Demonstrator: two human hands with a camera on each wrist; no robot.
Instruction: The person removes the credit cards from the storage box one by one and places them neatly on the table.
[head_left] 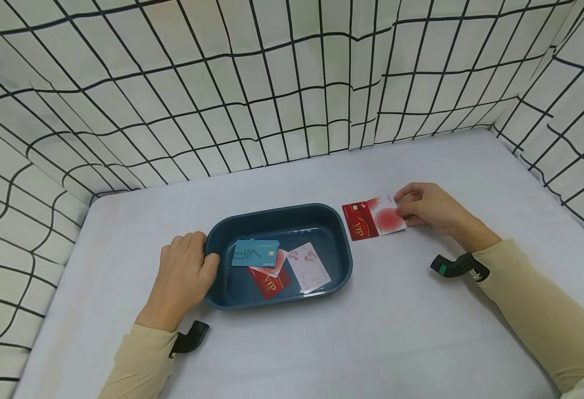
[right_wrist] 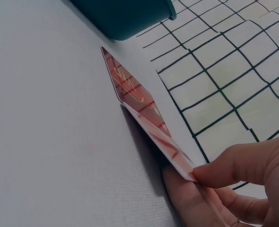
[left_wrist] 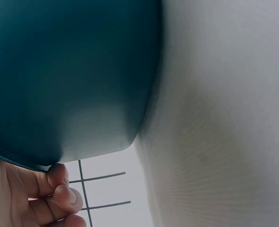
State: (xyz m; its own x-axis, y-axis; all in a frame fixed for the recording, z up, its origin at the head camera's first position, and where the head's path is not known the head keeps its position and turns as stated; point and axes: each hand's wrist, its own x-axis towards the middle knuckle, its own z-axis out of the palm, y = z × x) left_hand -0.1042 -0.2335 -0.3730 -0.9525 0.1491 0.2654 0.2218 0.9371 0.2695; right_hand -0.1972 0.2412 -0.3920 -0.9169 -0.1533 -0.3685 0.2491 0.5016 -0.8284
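At the left end of a dark blue plastic tray (head_left: 284, 303), my left hand (head_left: 179, 274) grips the rim. The left wrist view shows curled fingertips (left_wrist: 59, 176) against the rim from outside. My right hand (head_left: 434, 210) pinches a white card with pink circles (head_left: 388, 215) by its right end, between thumb and fingers. A red VIP card (head_left: 359, 220) overlaps its other end, close to the tray's right side. In the right wrist view the pinched end of the white card (right_wrist: 165, 144) is tilted up off the white cloth.
Inside the tray lie a light blue VIP card (head_left: 255, 253), a pale flowered card (head_left: 309, 267), another red VIP card (head_left: 270, 284) and a partly covered pink-white card (head_left: 278, 265). A white cloth (head_left: 352, 343) covers the table; black grid panels (head_left: 272, 83) border it.
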